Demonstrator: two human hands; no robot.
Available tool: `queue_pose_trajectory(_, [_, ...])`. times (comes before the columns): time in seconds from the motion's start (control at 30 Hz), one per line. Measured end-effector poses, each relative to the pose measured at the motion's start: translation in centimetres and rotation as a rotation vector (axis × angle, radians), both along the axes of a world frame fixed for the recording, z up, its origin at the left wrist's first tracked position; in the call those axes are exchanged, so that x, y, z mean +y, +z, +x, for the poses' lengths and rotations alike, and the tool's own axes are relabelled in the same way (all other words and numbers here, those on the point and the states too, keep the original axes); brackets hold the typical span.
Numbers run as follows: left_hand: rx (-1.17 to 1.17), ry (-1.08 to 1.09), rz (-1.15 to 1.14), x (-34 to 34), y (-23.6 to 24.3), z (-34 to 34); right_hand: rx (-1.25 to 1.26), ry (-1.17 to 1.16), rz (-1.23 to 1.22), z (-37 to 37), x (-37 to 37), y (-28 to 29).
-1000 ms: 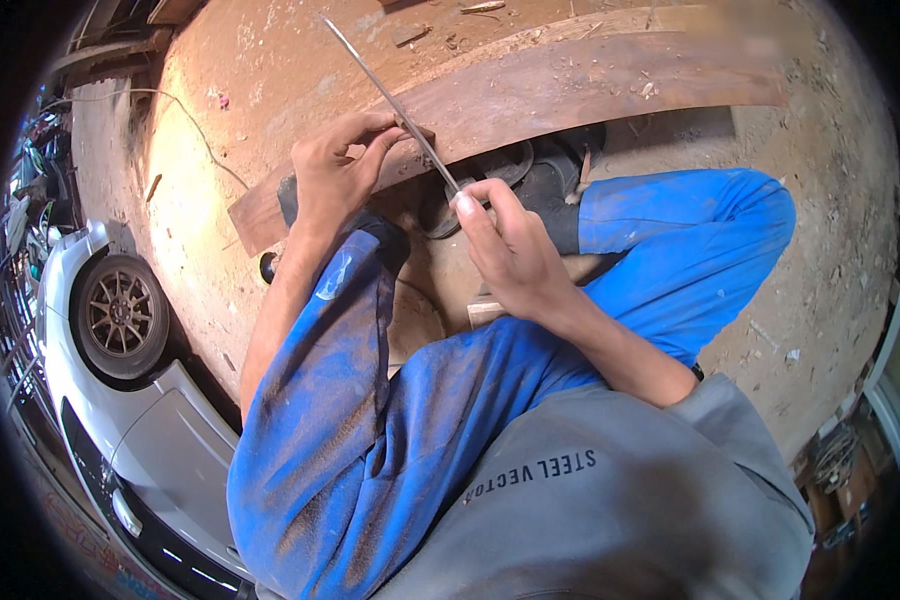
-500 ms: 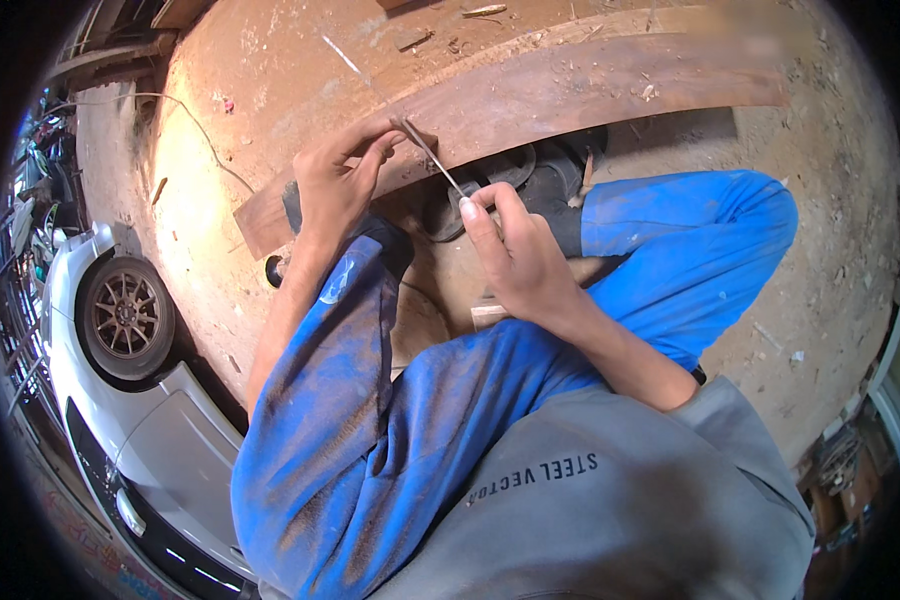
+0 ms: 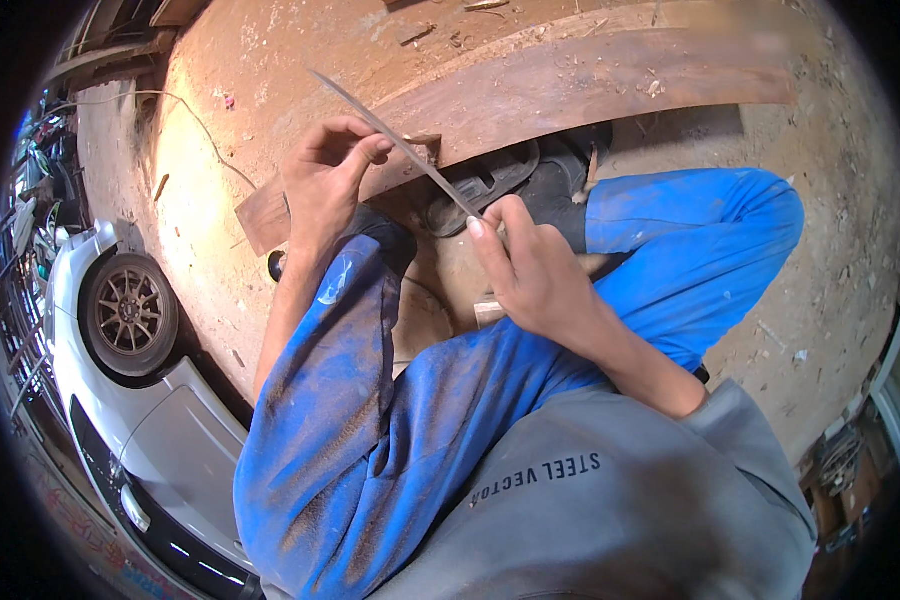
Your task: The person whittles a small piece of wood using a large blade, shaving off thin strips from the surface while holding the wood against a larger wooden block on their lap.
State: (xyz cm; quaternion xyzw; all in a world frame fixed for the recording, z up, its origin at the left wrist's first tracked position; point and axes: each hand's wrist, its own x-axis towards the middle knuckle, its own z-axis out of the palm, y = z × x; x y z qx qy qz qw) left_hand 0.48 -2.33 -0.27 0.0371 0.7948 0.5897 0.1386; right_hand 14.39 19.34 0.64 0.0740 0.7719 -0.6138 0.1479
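My right hand (image 3: 537,272) is closed around the near end of a long, thin, tapered metal file (image 3: 432,171), the thumb laid along it; its handle is hidden in the fist. The blade slants up and left, its tip beyond my left hand (image 3: 325,180). There the thumb and forefinger come together at the file's edge, the other fingers curled. Whether they grip the file or something small behind it is hidden. Below and behind the file lies a long brown wooden board (image 3: 570,92), with a notched edge near my left fingers.
My legs in blue trousers (image 3: 690,245) are folded around the work. A black rounded object with openings (image 3: 490,178) lies beside the board. At left stands a silver car (image 3: 175,440) with a bronze wheel (image 3: 128,312). Wood scraps (image 3: 417,35) and shavings litter the dusty floor.
The file has slid up and left, so its tip now reaches past my left fingers. My left hand has shifted slightly left and down; my right hand has moved slightly right.
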Motion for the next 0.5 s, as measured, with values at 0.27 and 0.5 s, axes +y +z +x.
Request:
queue_pose_trajectory(0.27, [-0.253,0.001,0.171,0.1,-0.6,-0.2,0.018,-0.027,-0.010,0.8,-0.1,-1.3])
queue_pose_trajectory(0.5, [-0.275,0.031,0.177,-0.3,-1.0,0.0,0.126,-0.006,0.058,0.9,-0.7,-3.7])
